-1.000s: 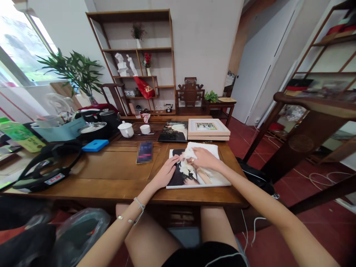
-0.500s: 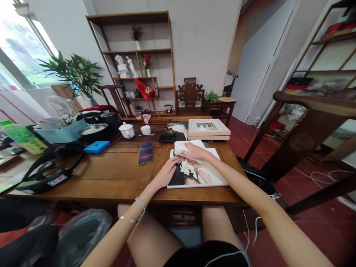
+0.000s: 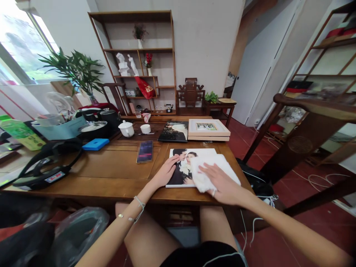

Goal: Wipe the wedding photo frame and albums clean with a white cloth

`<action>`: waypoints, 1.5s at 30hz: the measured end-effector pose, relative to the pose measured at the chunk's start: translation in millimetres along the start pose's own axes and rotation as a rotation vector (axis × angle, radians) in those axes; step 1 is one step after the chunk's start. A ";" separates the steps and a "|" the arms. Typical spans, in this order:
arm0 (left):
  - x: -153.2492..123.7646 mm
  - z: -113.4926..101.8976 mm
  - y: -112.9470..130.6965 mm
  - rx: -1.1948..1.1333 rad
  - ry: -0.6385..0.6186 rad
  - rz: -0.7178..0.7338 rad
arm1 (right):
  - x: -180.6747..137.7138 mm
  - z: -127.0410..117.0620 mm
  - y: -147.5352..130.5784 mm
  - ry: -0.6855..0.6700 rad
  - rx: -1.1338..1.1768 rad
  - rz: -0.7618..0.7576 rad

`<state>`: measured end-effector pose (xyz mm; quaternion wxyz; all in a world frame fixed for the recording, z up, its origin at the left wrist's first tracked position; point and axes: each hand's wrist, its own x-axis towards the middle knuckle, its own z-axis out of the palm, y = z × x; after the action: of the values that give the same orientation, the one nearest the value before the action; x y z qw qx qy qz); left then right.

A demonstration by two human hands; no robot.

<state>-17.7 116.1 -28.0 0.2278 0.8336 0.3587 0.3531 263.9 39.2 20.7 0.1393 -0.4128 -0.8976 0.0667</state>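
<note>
A wedding photo panel (image 3: 178, 177) with a white edge lies flat on the wooden table in front of me. It shows a couple, one in a dark suit and one in white. My left hand (image 3: 164, 172) rests flat on the panel's left side, fingers stretched out, the fingertips by the dark-haired head in the print. Over the right half, my right hand (image 3: 222, 183) holds a white cloth (image 3: 198, 178) down, its fingers spread along the top. The cloth covers much of the white dress and reaches toward the panel's near edge.
Behind the panel lie a dark photo album (image 3: 172, 131) and stacked pale frames (image 3: 209, 129). To the left are a phone (image 3: 145, 151), a white lidded cup (image 3: 126, 128), a blue box (image 3: 96, 144) and a black headset (image 3: 48, 163). A wooden chair (image 3: 300, 129) stands at right.
My right hand has moved the cloth from the panel's far edge toward me and to the right, uncovering the two printed heads. The left hand stays on the left side.
</note>
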 end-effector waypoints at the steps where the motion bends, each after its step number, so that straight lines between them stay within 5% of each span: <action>1: 0.0 0.2 0.0 -0.001 0.001 0.001 | -7.2 0.4 -14.7 -0.013 -0.007 -0.032; 5: -0.5 0.1 -0.9 0.004 -0.015 0.020 | -8.6 3.3 -36.0 -0.047 0.002 -0.082; 14: -0.6 -1.9 -1.3 0.029 -0.033 0.018 | 67.6 -3.6 59.1 0.015 -0.062 0.190; 17: -0.9 -1.7 -1.6 0.024 -0.016 0.025 | 63.6 -4.6 50.0 -0.003 -0.095 0.187; 27: -2.0 0.1 -3.0 0.004 -0.010 0.014 | 4.2 8.9 -55.4 -0.141 -0.041 -0.160; 30: -2.3 -0.1 -3.5 -0.003 -0.018 0.007 | 14.5 9.1 -42.2 -0.130 -0.031 -0.142; 38: -0.6 -2.0 -2.7 0.012 -0.031 0.008 | 59.5 4.6 51.8 0.028 -0.112 0.147; 41: -0.6 -1.8 -4.1 0.015 -0.020 0.023 | 55.8 2.2 50.2 0.031 -0.125 0.151; 45: -0.8 0.0 -4.5 0.013 0.001 0.022 | 30.9 4.3 11.1 -0.023 -0.126 0.050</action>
<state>-20.1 118.4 -31.2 0.2182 0.8388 0.3517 0.3536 251.5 69.8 20.0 0.1009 -0.4425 -0.8909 0.0185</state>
